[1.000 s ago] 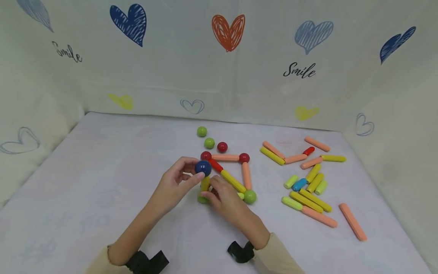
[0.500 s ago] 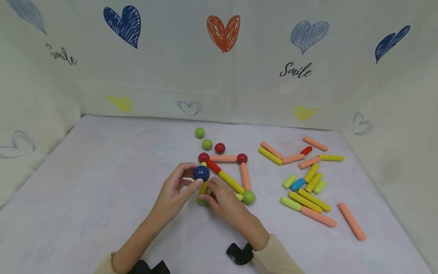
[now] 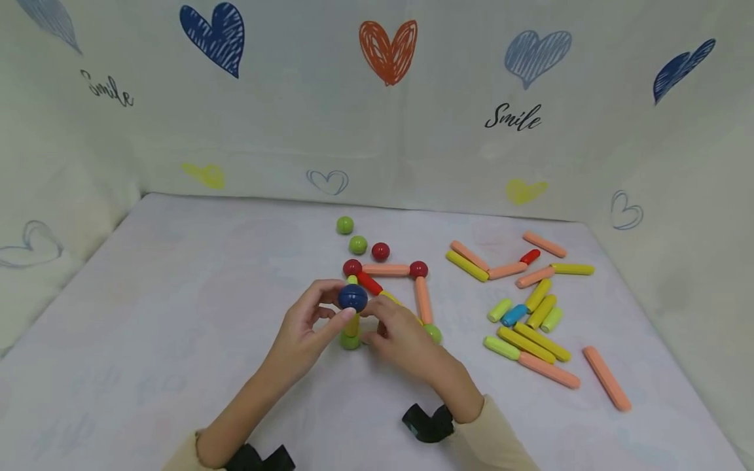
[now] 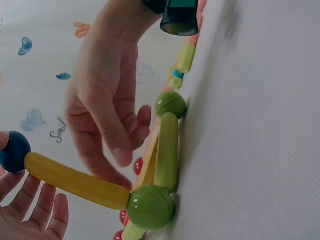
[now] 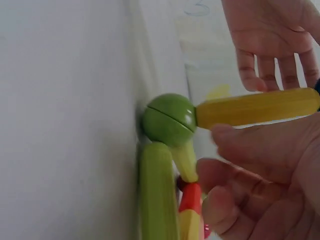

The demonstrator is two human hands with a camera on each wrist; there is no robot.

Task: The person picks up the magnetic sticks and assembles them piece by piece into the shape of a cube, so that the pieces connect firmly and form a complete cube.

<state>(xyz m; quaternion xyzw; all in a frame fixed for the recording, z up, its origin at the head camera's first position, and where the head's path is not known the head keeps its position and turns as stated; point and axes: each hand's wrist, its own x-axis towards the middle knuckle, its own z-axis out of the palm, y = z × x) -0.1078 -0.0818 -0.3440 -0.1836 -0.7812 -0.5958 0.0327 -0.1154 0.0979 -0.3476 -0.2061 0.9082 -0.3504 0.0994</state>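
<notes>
My left hand (image 3: 303,332) pinches a blue ball (image 3: 353,297) between thumb and fingers. Below the ball, a yellow magnetic rod (image 4: 77,181) stands up from a green ball (image 4: 150,207) on the table. That green ball is a corner of a frame of rods and balls, joined by a light green rod (image 4: 167,152) to another green ball (image 4: 170,105). Just right of the upright rod is my right hand (image 3: 403,335), fingers loosely bent and holding nothing. In the right wrist view its thumb tip (image 5: 222,136) lies close by the yellow rod (image 5: 260,107). The hand hides part of the frame.
Red balls (image 3: 418,269) and salmon rods (image 3: 385,269) form the frame's far side, with a red rod (image 3: 369,282) running diagonally. Behind it lie loose green balls (image 3: 345,225) and a red one. Several loose rods (image 3: 524,343) lie at the right.
My right hand has let go of the yellow rod's lower part and shifted slightly right. My left hand stays on the blue ball, slightly lower than a second ago.
</notes>
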